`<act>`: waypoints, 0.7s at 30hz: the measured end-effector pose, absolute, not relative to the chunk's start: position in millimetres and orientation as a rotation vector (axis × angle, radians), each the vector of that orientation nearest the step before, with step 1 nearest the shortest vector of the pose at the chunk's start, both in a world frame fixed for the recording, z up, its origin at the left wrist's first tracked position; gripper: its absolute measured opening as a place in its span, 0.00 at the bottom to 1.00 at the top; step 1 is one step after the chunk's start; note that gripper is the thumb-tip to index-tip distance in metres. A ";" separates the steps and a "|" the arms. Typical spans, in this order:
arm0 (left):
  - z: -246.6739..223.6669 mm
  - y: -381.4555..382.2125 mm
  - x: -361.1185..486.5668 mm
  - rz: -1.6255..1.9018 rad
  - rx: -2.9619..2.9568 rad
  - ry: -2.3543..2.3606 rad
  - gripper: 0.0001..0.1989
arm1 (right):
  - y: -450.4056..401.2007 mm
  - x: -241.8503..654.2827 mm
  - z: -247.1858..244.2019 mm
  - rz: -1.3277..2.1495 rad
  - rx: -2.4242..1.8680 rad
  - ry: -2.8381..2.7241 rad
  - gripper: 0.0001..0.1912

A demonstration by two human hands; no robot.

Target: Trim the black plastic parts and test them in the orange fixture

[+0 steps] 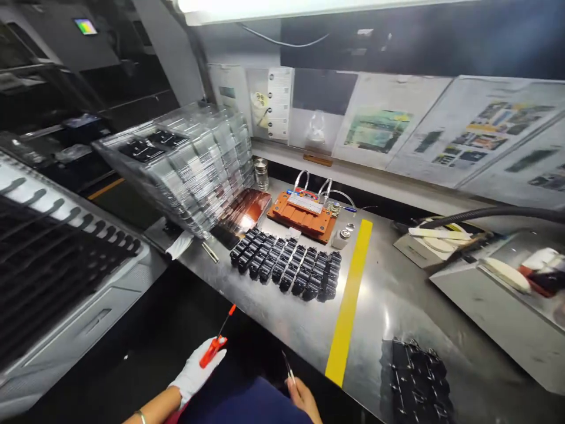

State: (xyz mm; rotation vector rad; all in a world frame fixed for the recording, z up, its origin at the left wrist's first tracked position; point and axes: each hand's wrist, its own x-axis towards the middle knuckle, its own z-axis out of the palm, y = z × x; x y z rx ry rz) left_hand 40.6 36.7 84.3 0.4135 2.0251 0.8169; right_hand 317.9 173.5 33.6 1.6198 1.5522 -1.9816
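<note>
My left hand (pixel 196 368), in a white glove, is closed around a red-handled tool (pixel 212 351) with a thin dark shaft and a red tip. My right hand (pixel 302 396), bare, pinches slim tweezers (pixel 288 366) near the table's front edge. Both hands are low in the view, in front of the metal table (pixel 282 321). Beyond them, rows of black parts (pixel 286 265) lie side by side on the tabletop. An orange fixture (pixel 302 216) with clear tubes stands behind those rows.
Stacked clear trays (pixel 194 165) rise at the back left. Yellow tape (pixel 351 300) crosses the table, with more black parts (pixel 417 383) to its right. A metal box (pixel 498 300) and a black hose (pixel 494 213) are at the right. A grey crate (pixel 101 306) stands left.
</note>
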 end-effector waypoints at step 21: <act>120.8 124.5 -82.1 0.911 0.276 1.757 0.24 | 229.0 9.4 130.1 -1.795 0.952 2.123 0.48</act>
